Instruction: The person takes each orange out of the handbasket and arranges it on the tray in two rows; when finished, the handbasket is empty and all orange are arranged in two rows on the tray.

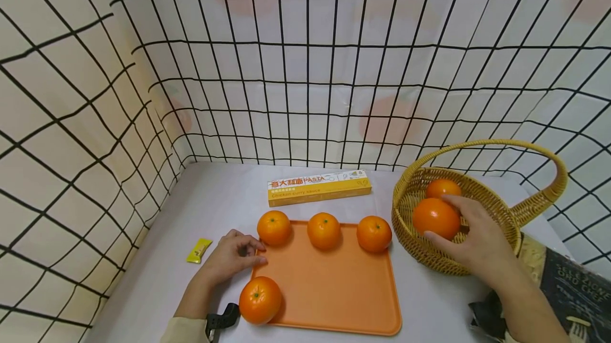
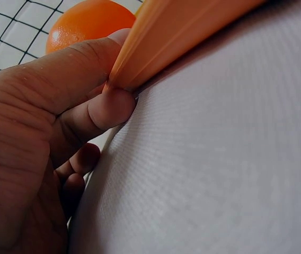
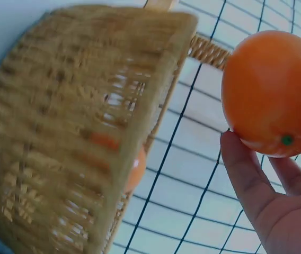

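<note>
My right hand [image 1: 482, 242] grips an orange [image 1: 435, 219] over the wicker basket [image 1: 429, 258]. In the right wrist view this held orange [image 3: 272, 92] is beside the basket's rim, with the thumb and fingers around it. Another orange [image 1: 443, 186] lies inside the basket, partly seen through its weave. On the other side, my left hand [image 1: 229, 259] pinches the left edge of the orange tray [image 1: 334, 290] between thumb and finger, as the left wrist view shows. Three oranges [image 1: 324, 231] line the tray's far edge, and one orange [image 1: 260, 300] sits at its near left corner.
A yellow and white pasta box [image 1: 320, 188] lies behind the tray. Left of my left hand is a small yellow packet [image 1: 199, 251]. A dark package [image 1: 568, 290] lies at the right under my forearm. Black grid netting [image 1: 307, 67] stands around the table's back and sides.
</note>
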A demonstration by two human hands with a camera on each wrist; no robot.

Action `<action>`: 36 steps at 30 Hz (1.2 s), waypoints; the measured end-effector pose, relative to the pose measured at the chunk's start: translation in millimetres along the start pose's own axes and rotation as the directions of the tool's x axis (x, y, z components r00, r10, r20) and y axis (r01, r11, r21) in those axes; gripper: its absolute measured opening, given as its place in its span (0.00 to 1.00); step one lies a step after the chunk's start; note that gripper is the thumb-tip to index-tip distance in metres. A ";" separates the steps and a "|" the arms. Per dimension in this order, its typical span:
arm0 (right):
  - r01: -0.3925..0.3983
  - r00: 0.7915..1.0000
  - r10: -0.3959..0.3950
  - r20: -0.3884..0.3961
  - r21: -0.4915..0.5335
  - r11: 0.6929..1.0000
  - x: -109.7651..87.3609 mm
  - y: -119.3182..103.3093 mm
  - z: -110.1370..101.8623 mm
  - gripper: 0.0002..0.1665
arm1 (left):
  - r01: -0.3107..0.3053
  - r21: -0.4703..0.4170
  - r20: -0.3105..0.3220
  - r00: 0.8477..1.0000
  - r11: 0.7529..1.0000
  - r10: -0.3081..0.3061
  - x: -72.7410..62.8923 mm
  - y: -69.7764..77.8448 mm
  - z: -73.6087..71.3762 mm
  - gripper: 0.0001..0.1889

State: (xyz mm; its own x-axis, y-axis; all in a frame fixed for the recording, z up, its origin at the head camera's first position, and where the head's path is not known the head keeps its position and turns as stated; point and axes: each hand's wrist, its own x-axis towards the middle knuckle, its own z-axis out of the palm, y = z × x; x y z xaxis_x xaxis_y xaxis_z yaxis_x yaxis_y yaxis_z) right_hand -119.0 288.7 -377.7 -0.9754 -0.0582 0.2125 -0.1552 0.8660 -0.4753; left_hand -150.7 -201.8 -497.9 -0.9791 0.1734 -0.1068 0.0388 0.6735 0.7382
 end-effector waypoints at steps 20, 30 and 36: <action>0.095 0.995 -0.094 -0.016 0.137 0.986 -15.0 -56.7 32.0 0.47 | -0.003 -0.015 0.000 1.000 1.000 0.003 -1.2 1.1 -0.9 0.10; 0.092 0.995 -0.098 0.031 0.156 0.983 -16.5 -71.8 56.1 0.46 | 0.007 -0.009 0.004 1.000 1.000 -0.007 -0.7 1.7 -1.0 0.10; 0.135 0.989 -0.146 0.036 0.217 0.967 -17.8 -77.2 69.2 0.43 | 0.004 -0.010 0.006 1.000 1.000 -0.004 -0.2 0.8 -0.7 0.10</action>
State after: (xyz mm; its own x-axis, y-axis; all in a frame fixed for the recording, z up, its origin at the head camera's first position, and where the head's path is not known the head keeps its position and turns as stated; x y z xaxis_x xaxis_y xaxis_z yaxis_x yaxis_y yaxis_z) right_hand -100.5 188.5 -403.9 -0.9472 -0.2019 0.2492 -0.3159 0.7218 -0.6158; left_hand -150.6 -201.8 -496.8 -0.9780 0.1747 -0.1139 0.0323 0.6668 0.7446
